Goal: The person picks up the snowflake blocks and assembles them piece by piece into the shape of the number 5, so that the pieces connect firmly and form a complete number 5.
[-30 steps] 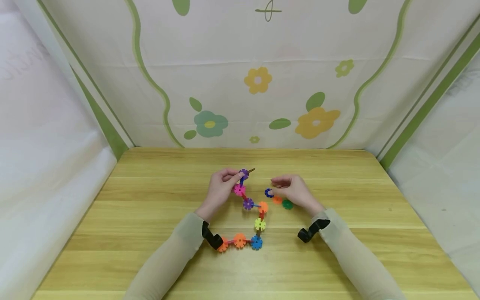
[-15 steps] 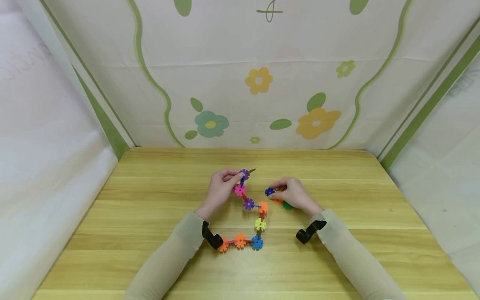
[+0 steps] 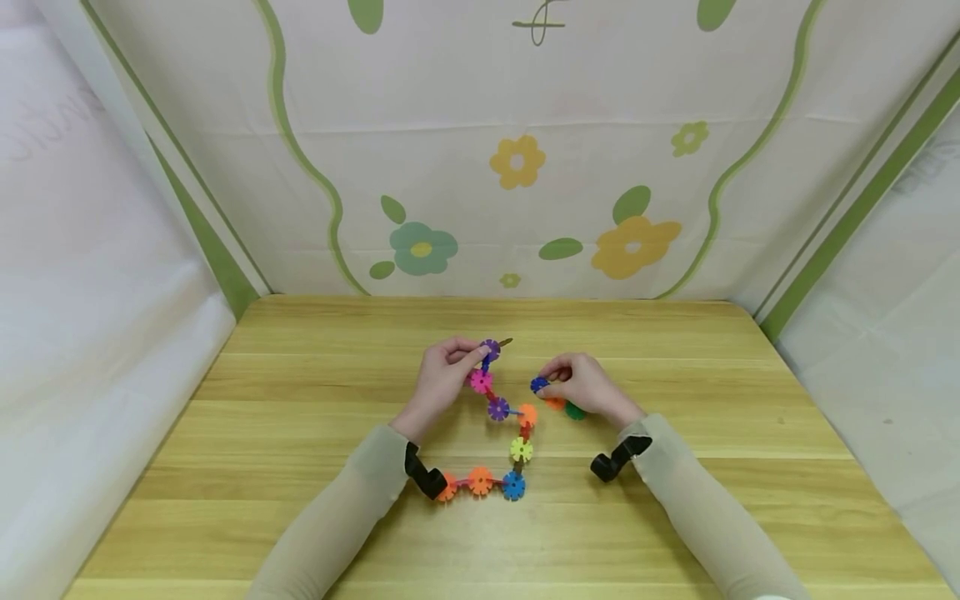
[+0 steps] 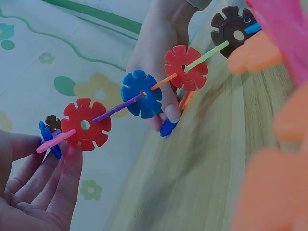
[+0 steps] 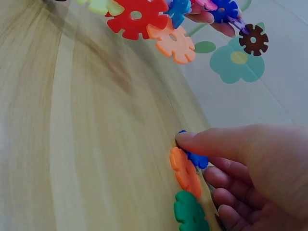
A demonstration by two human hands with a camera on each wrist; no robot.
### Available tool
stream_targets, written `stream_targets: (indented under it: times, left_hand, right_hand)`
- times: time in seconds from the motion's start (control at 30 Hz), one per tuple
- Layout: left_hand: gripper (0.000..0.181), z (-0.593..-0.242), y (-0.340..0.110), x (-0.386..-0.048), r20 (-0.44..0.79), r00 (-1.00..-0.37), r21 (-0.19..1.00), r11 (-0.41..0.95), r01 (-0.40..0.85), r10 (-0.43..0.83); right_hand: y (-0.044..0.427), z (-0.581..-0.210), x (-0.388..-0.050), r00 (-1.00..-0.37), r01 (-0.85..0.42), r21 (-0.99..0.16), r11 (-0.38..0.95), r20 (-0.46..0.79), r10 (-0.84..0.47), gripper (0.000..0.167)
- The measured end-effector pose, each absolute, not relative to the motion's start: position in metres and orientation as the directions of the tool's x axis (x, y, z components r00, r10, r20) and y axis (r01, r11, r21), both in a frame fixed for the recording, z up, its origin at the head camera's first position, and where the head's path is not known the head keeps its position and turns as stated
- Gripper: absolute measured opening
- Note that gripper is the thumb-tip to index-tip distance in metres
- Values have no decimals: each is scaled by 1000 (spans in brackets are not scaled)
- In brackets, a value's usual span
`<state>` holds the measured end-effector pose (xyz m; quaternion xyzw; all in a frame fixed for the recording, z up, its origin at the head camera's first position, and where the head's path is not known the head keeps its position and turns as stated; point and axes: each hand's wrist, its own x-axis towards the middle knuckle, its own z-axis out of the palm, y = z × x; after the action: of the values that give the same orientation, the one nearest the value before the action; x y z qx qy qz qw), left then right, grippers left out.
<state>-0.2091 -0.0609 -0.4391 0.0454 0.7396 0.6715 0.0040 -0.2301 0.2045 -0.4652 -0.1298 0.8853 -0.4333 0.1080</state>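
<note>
My left hand (image 3: 438,382) pinches the upper end of a chain of notched plastic snowflake discs, at a purple disc (image 3: 491,349). A brown disc (image 5: 253,40) sticks out at that end. From there the chain runs down past a yellow disc (image 3: 521,450) and turns left at a light blue disc (image 3: 513,485). In the left wrist view, red discs (image 4: 86,124) alternate with other colours along it. To the right, my right hand (image 3: 588,387) grips a loose dark blue disc (image 5: 198,160) between thumb and fingers, low at the tabletop. That hand partly hides the blue disc.
Beside the right hand, a loose orange disc (image 5: 185,172) and a green disc (image 5: 190,211) lie on the wooden table (image 3: 675,517). A white cloth printed with flowers (image 3: 450,92) rises behind the table, with white cloth (image 3: 97,250) at the sides too.
The right fingers have closed from lying over the dark blue disc to pinching it, and the hand has shifted slightly left. The left hand and the chain stay nearly still.
</note>
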Motion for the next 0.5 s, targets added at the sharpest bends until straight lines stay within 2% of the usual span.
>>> stream_targets:
  times: [0.23, 0.5]
  left_hand:
    - [18, -438, -61, -209, 56, -995, 993, 99, 64, 79]
    - [18, -437, -61, -208, 64, -994, 993, 91, 72, 92]
  right_hand:
    - [203, -465, -230, -946, -145, -809, 569, -55, -319, 24]
    - [202, -457, -231, -970, -115, -878, 464, -2, -243, 22]
